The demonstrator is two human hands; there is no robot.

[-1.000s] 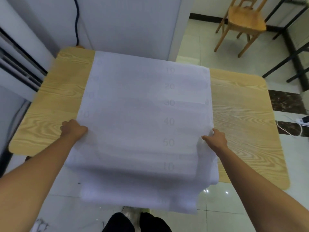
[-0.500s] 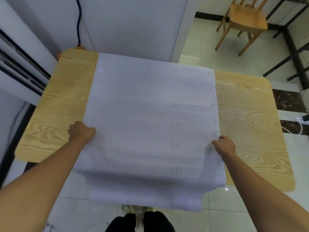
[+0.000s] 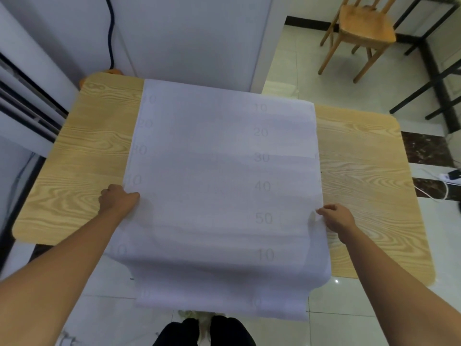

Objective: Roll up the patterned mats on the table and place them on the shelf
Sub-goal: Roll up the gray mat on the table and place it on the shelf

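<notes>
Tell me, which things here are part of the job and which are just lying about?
Part of the job: mats spread on the table; left hand and right hand, each gripping a side edge.
Just lying about: chair, black cable, power strip on the floor.

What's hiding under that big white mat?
The wooden table, which shows on both sides of the white mat. At the near end, more white layers peek out below it and hang over the table edge. Anything else under the middle is covered.
</notes>
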